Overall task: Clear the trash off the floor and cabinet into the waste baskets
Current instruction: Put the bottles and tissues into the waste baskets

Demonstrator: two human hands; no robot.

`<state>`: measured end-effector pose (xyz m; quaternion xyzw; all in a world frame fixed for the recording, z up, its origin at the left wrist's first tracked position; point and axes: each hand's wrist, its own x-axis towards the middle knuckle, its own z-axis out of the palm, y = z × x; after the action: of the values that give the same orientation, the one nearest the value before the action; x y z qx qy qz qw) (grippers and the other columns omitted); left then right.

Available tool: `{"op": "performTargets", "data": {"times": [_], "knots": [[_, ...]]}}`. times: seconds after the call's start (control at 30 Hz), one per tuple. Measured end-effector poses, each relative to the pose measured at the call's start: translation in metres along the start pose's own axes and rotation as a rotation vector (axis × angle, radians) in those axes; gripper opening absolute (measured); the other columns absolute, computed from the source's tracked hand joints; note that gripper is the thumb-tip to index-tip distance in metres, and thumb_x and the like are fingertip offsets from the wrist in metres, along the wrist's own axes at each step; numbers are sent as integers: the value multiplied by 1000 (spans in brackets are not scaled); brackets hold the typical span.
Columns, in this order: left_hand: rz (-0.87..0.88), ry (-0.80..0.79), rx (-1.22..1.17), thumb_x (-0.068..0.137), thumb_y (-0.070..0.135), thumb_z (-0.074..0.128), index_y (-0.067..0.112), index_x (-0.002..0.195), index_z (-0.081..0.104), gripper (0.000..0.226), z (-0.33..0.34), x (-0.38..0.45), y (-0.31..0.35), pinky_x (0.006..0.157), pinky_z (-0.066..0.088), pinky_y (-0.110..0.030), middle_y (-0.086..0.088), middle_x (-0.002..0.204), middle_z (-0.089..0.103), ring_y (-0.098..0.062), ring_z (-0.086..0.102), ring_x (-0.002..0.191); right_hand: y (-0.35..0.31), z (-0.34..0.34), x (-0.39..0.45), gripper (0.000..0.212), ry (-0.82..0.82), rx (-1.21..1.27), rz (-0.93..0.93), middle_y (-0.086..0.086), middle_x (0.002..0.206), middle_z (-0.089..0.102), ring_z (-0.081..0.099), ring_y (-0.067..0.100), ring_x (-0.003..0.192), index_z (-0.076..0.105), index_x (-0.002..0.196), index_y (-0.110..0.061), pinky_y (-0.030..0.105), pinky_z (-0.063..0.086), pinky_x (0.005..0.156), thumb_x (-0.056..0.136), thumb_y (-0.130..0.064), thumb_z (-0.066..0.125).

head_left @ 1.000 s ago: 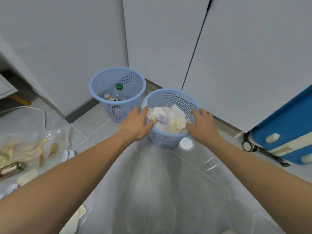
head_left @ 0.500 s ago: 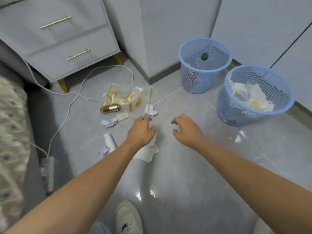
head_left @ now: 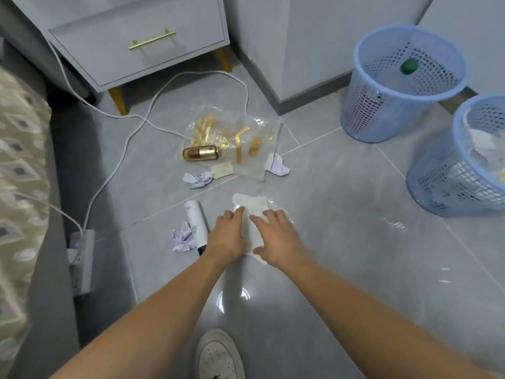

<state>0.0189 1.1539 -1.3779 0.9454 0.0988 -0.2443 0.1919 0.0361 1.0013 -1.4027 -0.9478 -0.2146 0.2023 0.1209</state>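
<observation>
Left hand: our left hand (head_left: pixel 226 236) lies palm down with fingers spread loosely on the left edge of the white tissue sheet (head_left: pixel 252 212), gripping nothing that we can see.
Right hand: our right hand (head_left: pixel 278 236) rests flat on the sheet's right part, fingers apart, also not closed around anything.
Tissue sheet: flat on the grey tiled floor (head_left: pixel 341 242), partly hidden under both hands.
Nearby trash: a white tube (head_left: pixel 195 220) lies just left of our left hand, with a crumpled lilac paper (head_left: pixel 183 237) beside it; further on lie another crumpled paper (head_left: pixel 199 179), a third one (head_left: pixel 277 165), a small beige wrapper (head_left: pixel 222 170), a gold can (head_left: pixel 200 153) on its side and a clear plastic bag with gold print (head_left: pixel 246 132).
Waste baskets: two blue mesh baskets stand at the right, well apart from our hands; the far basket (head_left: pixel 393 110) holds a bottle with a green cap (head_left: pixel 408 66), the near basket (head_left: pixel 448 181) holds white paper.
Surroundings: a grey bedside cabinet (head_left: pixel 136 50), a white cable (head_left: pixel 114 165), a power strip (head_left: pixel 82 258) and our white shoe (head_left: pixel 218 354).
</observation>
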Motion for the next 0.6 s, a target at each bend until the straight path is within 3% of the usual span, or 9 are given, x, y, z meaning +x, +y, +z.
{"op": "performTargets", "data": {"times": [0.23, 0.43, 0.6], "knots": [[88, 51, -6, 83, 20, 67, 26, 149, 39, 72, 9, 12, -23, 92, 53, -45, -1, 143, 38, -26, 42, 129, 24, 1, 12, 20, 61, -50, 17, 0, 122, 49, 41, 28, 118, 61, 112, -22, 39, 52, 73, 92, -25, 62], [210, 44, 102, 86, 36, 68, 30, 153, 37, 74, 13, 22, -11, 101, 46, -45, 2, 156, 31, -24, 34, 138, 44, -8, 7, 19, 135, 49, 22, 4, 105, 59, 49, 29, 102, 67, 101, -13, 41, 47, 67, 88, -3, 58], [209, 71, 134, 89, 35, 70, 29, 144, 46, 60, 19, 33, 10, 93, 48, -42, -4, 129, 42, -26, 44, 120, 69, -25, -5, 21, 189, 99, 72, 4, 99, 60, 51, 27, 96, 67, 98, -11, 41, 47, 68, 86, 2, 56]]}}
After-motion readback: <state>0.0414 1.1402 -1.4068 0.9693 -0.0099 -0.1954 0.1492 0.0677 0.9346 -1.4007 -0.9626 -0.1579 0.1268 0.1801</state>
